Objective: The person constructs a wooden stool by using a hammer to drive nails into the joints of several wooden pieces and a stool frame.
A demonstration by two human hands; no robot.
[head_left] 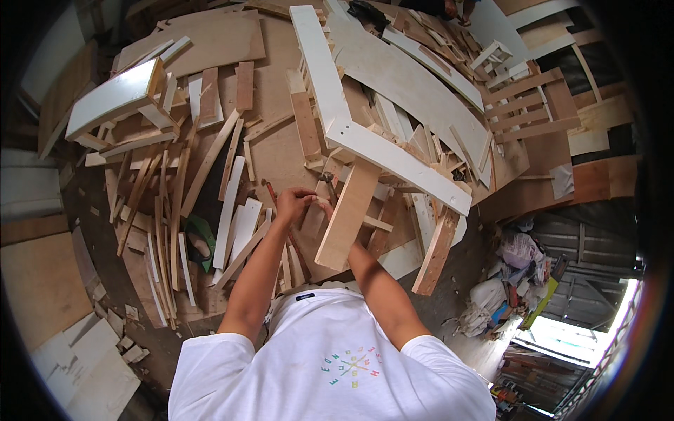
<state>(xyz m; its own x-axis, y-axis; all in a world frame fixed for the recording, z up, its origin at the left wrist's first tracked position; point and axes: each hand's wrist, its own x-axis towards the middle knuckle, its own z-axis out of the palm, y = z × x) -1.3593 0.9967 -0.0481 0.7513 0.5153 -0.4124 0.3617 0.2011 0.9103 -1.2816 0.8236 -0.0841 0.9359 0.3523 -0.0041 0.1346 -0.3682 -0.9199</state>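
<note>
Over plywood [276, 98], a board [349, 214] points lengthwise toward the shirt [302, 351]

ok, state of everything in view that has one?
Left hand, fingers bent, anything held too small to tell
Right hand, partly hidden behind unpainted board, grip unclear
White frame, two white lengths meeting at a corner
White-topped wooden piece, assembled
Wood strips, loose, heaped
Large wood panel, lying flat
Pale heap at right, crumpled
White T-shirt, worn
</note>
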